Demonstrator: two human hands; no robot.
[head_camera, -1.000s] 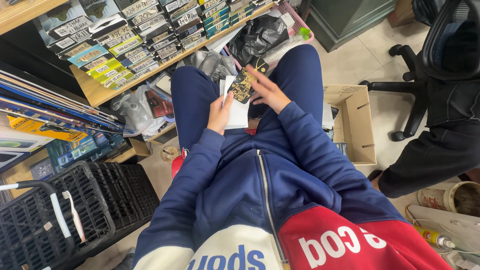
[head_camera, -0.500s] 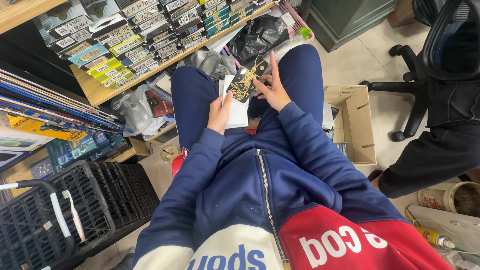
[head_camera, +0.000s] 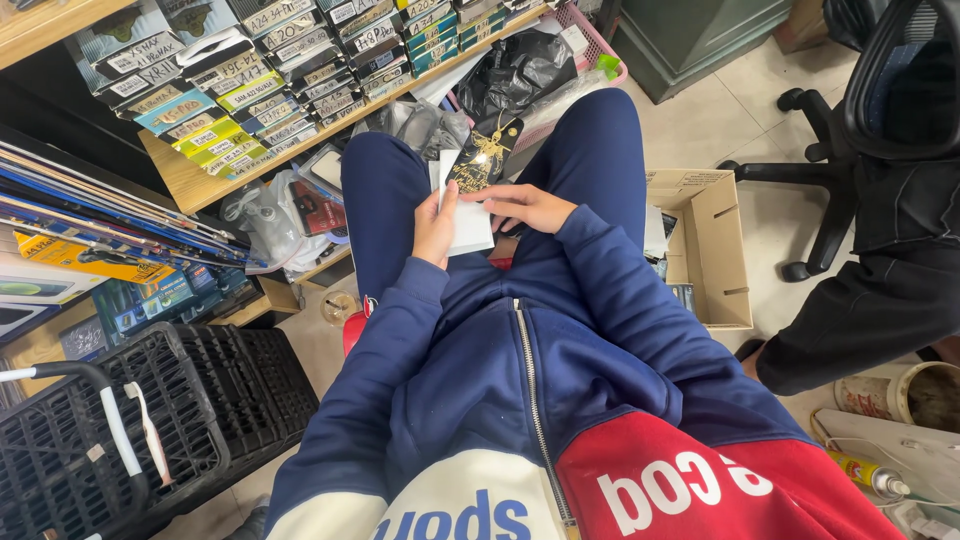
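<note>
- A black plastic basket sits on the floor by your left leg.
- An open cardboard box stands to your right.
- Your left hand grips white cards on your lap.
- Your right hand pinches a black card with gold print, tilted above them.

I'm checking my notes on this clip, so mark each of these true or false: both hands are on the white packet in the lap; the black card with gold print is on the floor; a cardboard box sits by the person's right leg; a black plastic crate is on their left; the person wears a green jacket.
1. Both hands on the white packet: true; left hand, right hand.
2. Black card on the floor: false; it is held up at the packet.
3. Cardboard box by the right leg: true.
4. Black crate on the left: true.
5. Green jacket: false; blue jacket.
</note>
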